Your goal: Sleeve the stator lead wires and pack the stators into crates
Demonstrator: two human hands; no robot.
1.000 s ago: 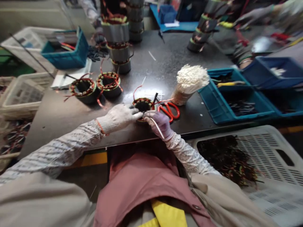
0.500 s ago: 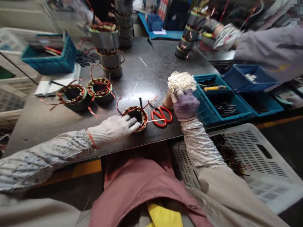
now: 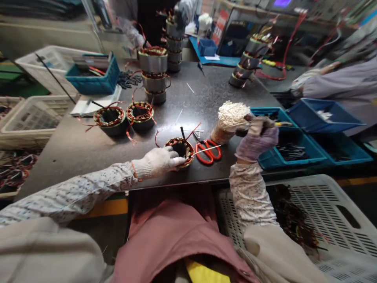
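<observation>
My left hand point(image 3: 160, 160), in a white knit glove, grips the near left rim of a wound motor stator point(image 3: 188, 147) on the table, fingers over its copper windings. A white strip point(image 3: 207, 149) sticks out from the stator's right side, across red-handled scissors point(image 3: 208, 157). My right hand point(image 3: 257, 137), in a purple-grey glove, is raised with fingers pinched together, just right of a bundle of thin white strips point(image 3: 234, 113) standing in a holder point(image 3: 220, 133). A thin pale strip seems to run from those fingers toward the bundle; its ends are unclear.
Two more stators point(image 3: 109, 120) stand at the left, with stacked stators point(image 3: 153, 63) behind. Blue bins point(image 3: 300, 161) hold small dark parts at the right. Below the table edge is a white crate point(image 3: 332, 196). Co-workers' arms point(image 3: 338, 84) show across the table and at right.
My right hand has moved off the white bundle, to the right and toward me, fingers pinched. My left hand stays on the stator. The view has shifted, and the co-worker's arm at right has drawn back.
</observation>
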